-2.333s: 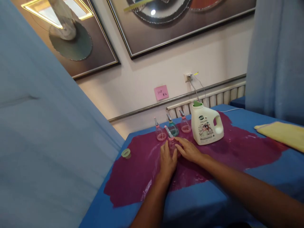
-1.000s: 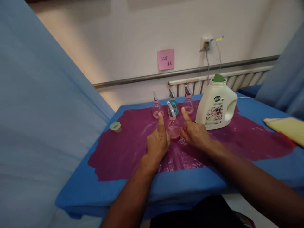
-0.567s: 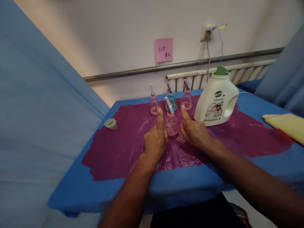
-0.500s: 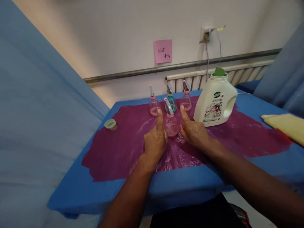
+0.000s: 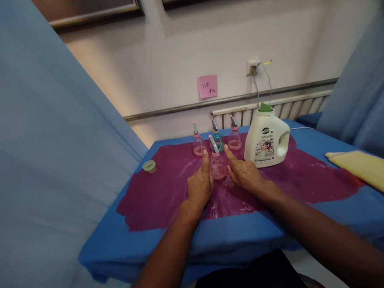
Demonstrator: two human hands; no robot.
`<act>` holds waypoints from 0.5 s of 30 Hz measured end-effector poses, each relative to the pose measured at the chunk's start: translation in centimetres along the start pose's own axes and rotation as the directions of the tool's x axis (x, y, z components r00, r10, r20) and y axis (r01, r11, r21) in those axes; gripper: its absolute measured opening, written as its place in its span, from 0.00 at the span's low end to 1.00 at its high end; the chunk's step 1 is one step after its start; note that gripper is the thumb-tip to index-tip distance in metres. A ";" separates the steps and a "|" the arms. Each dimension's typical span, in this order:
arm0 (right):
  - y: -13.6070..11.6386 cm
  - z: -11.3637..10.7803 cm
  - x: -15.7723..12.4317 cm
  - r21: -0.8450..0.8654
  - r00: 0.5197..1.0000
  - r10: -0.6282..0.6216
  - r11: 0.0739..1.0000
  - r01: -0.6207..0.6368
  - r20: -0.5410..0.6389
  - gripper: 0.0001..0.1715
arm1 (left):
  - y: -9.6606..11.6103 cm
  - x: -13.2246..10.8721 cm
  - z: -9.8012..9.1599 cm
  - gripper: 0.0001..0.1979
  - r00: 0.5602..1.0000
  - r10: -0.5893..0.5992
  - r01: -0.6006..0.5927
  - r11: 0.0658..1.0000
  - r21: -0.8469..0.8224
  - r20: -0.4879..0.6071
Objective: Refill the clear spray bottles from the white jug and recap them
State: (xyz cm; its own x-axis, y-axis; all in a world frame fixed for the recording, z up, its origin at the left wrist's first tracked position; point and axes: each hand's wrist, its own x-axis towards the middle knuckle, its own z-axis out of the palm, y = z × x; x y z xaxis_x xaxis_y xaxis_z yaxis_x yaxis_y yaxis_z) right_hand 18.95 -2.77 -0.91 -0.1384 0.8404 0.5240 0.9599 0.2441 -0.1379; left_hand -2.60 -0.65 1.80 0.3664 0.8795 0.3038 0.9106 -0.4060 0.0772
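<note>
My left hand (image 5: 200, 184) is at the left of the nearest spray bottle (image 5: 218, 170), a clear one with pink liquid, a pink collar and a grey trigger head. My right hand (image 5: 244, 174) is to its right, a small gap from it. Both thumbs point up and stand apart from the fingers, which are partly hidden; neither hand holds anything. Whether the left fingers touch the bottle I cannot tell. Behind stand two more pink spray bottles, a left one (image 5: 199, 148) and a right one (image 5: 235, 142), with a teal spray bottle (image 5: 219, 141) between them.
A cream detergent jug (image 5: 280, 150) with something green in its neck stands right of the bottles. A small translucent cup (image 5: 149, 166) sits left on the purple plastic sheet (image 5: 156, 200) over a blue-covered table (image 5: 228, 228). A yellow folded cloth (image 5: 360, 166) lies far right.
The camera has tilted up and shifted left, so the scene sits lower and picture frames show on the wall. My hands keep the same pose around the near bottle.
</note>
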 end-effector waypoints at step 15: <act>7.9 -3.3 -16.0 0.170 0.943 0.160 0.979 -0.114 -0.291 0.21 | -8.5 -13.5 -1.4 0.23 0.909 -0.021 -0.127 0.937 -0.325 -0.416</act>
State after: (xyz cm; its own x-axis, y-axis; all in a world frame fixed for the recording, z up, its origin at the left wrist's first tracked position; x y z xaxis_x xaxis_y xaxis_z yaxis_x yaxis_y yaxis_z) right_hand 29.56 -15.89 -7.63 0.0942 0.6909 0.7168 0.9139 0.2256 -0.3375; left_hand -15.57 -9.41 -1.67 0.2341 0.7045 0.6699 0.7448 -0.5729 0.3421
